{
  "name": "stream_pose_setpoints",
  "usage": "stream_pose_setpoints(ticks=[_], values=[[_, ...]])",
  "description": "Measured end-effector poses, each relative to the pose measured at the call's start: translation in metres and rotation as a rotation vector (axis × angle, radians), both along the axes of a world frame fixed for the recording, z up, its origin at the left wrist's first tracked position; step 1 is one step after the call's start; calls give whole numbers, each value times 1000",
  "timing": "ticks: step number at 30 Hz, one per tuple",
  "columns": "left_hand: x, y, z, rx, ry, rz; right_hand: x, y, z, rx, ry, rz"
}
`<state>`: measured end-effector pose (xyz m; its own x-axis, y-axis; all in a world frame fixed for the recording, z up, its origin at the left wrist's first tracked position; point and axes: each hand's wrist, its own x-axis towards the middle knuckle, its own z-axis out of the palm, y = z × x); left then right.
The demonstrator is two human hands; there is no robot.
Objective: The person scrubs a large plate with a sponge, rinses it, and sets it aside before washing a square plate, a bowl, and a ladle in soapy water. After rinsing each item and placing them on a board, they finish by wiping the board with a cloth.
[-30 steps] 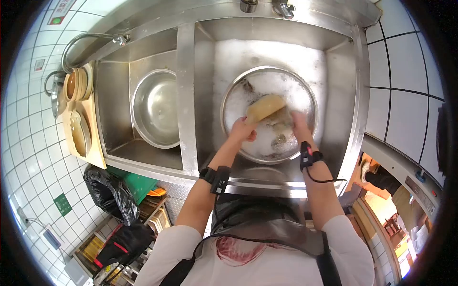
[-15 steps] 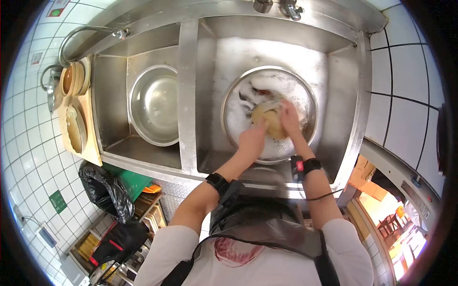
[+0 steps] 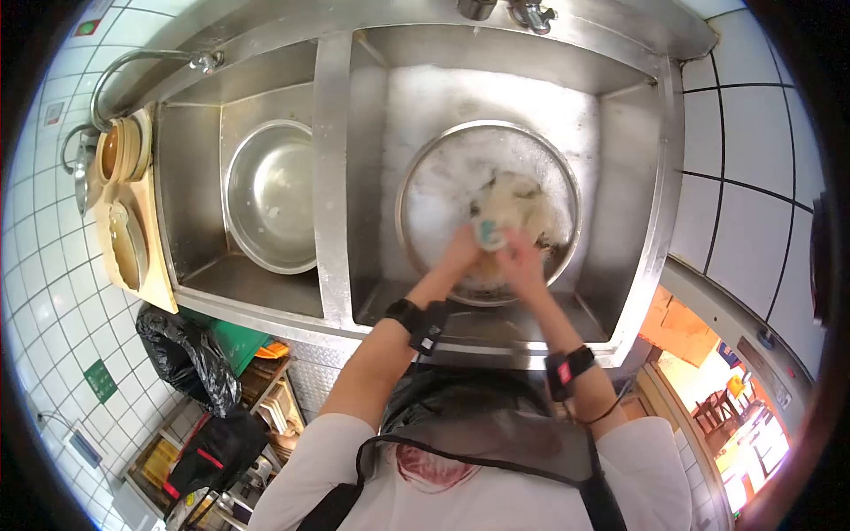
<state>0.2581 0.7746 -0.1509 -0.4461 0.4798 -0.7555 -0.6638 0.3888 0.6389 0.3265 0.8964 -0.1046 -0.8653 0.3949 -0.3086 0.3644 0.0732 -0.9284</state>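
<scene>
A large round metal basin (image 3: 400, 205) of sudsy water stands in the right sink. Over its near half, my left hand (image 3: 460, 251) is closed on a small white cup (image 3: 490, 234) with teal markings. My right hand (image 3: 524, 268) is right beside the cup, blurred by motion, its fingers curled inward; what it holds is hidden. Dishes (image 3: 513, 203), pale and dark, lie under the foam behind the hands. Below and between the hands, a yellowish shape shows through the water.
A metal bowl (image 3: 270, 199) of water stands in the left sink, past the steel divider (image 3: 333, 177). Stacked brown bowls (image 3: 119, 150) and a long pale dish (image 3: 128, 246) sit on the wooden board at left. A faucet (image 3: 531, 16) is at the back.
The yellowish round dish that both hands held has left their grasp. The hands have come nearer to me, and the white and teal cup now shows between them.
</scene>
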Motion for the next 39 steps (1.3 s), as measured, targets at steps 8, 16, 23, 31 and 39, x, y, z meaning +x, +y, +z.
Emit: stream_pose_setpoints(ticks=[8,16,23,31,39], values=[[6,16,79,-299,532,-208,-32,77,-26,171,-574,258],[-19,29,106,123,-279,965,-36,46,13,-314,-138,-593],[-12,18,109,368,-439,1127,-21,-13,49,263,-287,-485],[-64,-31,166,621,-268,1067,52,-52,32,-57,-107,-156],[-147,-229,233,266,373,1112,16,-50,49,118,-45,-250]])
